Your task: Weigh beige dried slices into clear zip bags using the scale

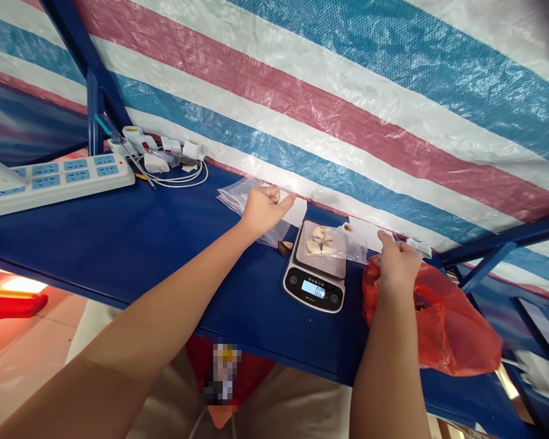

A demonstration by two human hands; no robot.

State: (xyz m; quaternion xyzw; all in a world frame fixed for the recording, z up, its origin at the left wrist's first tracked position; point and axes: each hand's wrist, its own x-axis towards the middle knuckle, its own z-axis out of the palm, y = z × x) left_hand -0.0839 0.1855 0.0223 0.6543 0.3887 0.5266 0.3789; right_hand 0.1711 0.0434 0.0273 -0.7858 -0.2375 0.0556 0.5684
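Note:
A clear plastic bag with several pale, sliced-looking pieces lies on the kitchen scale, whose lit display appears to read 0.0. My left hand is curled closed with the thumb sticking out to the right, above flat clear plastic bags and white paper. To the right of the scale, my right hand has its fingers bent together near a second white paper and the bag's loose end; what they grip, if anything, is hidden. A small brown piece sits left of the scale.
A red plastic bag rests on the blue table beside my right forearm. Far left are a power strip and white plugs with cables. Striped tarp hangs behind, between blue metal posts.

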